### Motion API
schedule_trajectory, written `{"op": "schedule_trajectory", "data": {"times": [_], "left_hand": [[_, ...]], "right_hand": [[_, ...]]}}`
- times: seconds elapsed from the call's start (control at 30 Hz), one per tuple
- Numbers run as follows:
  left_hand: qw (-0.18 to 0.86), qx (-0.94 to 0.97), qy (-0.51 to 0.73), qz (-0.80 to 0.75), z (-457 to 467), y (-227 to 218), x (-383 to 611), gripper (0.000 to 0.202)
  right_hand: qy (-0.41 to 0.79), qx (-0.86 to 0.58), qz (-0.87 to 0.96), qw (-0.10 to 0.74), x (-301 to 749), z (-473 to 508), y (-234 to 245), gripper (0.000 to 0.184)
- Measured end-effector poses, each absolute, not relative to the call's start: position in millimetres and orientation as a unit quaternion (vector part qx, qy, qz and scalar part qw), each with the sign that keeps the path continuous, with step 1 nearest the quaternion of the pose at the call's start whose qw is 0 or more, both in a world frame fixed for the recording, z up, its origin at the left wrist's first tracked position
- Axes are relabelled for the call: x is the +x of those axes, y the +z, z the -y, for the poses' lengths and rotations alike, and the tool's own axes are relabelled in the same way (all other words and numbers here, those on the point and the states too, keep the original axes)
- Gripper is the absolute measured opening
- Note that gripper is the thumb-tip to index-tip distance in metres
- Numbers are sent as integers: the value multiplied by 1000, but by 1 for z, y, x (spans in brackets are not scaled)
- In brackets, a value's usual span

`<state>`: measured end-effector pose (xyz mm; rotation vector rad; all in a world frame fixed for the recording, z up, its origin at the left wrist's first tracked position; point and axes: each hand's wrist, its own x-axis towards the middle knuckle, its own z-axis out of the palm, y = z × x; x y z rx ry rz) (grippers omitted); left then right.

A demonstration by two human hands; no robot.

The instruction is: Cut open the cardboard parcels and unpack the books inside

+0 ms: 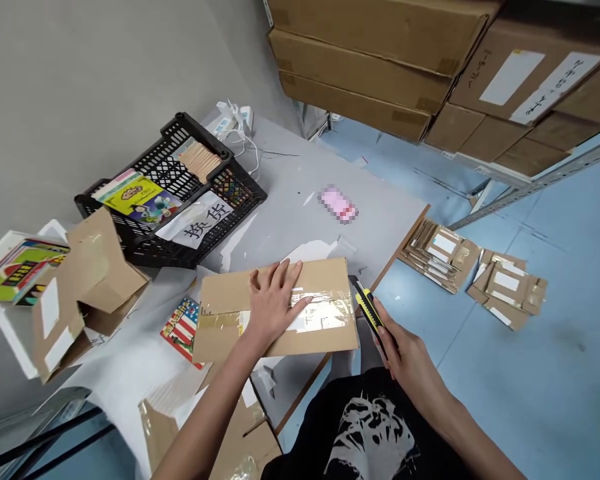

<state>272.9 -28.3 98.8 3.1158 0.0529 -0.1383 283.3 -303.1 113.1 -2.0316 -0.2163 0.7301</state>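
left hand (pixel 275 303): fingers spread, pressed flat on a taped brown cardboard parcel (pixel 320 320), its long axis running crosswise;
right hand (pixel 405 353): fingers wrapped around a yellow-and-black utility knife (pixel 367 310), just beside the parcel's right end

2 hands (pixel 275 303) (pixel 405 343), 1 utility knife (pixel 369 310), 1 blk crate (pixel 245 193)

Large black characters 换货 stand on a white sheet (pixel 200 223) in a black plastic crate (pixel 245 193); handwriting on a cardboard carton's (pixel 480 73) white label (pixel 555 87) is too blurred to read.
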Motion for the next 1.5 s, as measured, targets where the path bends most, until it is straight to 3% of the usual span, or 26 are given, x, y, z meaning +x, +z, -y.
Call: {"op": "schedule_trajectory", "data": {"times": [0.27,0.5,0.77,0.97,1.27,1.5], "left_hand": [[8,990,-41,-138,23,99,296,69],[3,981,-43,-190,21,96,304,69],[-2,979,-54,-196,29,93,297,72],[3,980,-41,-193,31,93,296,73],[25,980,-38,-195,34,97,296,68],[32,981,-21,-189,36,98,294,65]], "right_hand": [[277,-833,133,460,329,271,111,52],[187,-882,252,351,360,268,117,47],[130,-924,301,199,326,280,121,63],[122,-933,297,166,312,285,128,70],[124,-936,296,144,284,305,128,64],[102,-939,305,120,272,313,130,69]]}}
